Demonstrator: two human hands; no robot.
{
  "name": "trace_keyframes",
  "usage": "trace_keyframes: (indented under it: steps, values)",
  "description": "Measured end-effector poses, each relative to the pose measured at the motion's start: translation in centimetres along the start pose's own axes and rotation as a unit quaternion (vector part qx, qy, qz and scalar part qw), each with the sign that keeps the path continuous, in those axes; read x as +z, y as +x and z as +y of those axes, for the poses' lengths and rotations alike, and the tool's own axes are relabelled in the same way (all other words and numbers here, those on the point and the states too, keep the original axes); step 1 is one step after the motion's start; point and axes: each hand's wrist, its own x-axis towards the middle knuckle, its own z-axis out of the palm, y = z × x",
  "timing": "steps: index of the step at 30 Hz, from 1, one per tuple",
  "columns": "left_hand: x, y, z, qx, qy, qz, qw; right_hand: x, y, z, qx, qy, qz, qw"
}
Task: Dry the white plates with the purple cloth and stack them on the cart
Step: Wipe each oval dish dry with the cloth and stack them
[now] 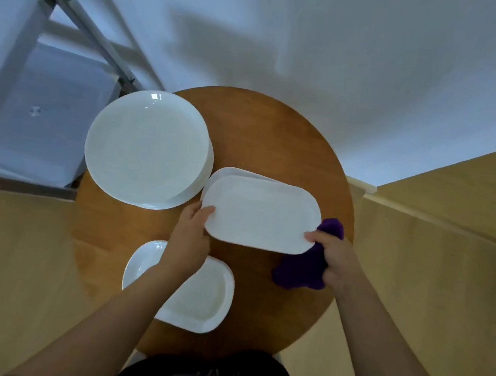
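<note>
**Oval plate lifted, cloth bunched under one end**

We hold an oval white plate (260,214) over the desk's (278,135) right side: our left hand (193,228) pinches its left rim, our right hand (330,259) grips the right end together with the purple cloth (300,271). It hovers just above another oval plate (227,171). A slip on the bunched cloth could drop it onto that plate.

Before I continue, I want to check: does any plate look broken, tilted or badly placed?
Nothing looks broken or spilled. One oddity: the stack of round plates overhangs the left edge of the round table. Both hands hold the oblong plate.
</note>
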Motion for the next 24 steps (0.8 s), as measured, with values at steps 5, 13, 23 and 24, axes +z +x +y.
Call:
trace_keyframes:
  steps: [5, 13, 23, 24]
  values:
    - [0.8, 0.9, -1.2, -0.027, 0.031, -0.045, 0.998, 1.7, 0.4, 2.4, -0.026, 0.04, 0.043, 0.998]
    - [1.9, 1.7, 0.5, -0.045, 0.024, -0.142, 0.989, 3.8, 1.7, 2.9, -0.203, -0.201, 0.124, 0.95]
    - [1.6, 0.9, -2.7, -0.032, -0.068, -0.047, 0.996, 2.6, 1.6, 3.3, -0.202, -0.373, 0.123, 0.897]
    - [1.2, 0.9, -3.4, -0.031, -0.076, -0.006, 0.997, 2.8, 0.9, 3.5, -0.218, -0.347, 0.135, 0.902]
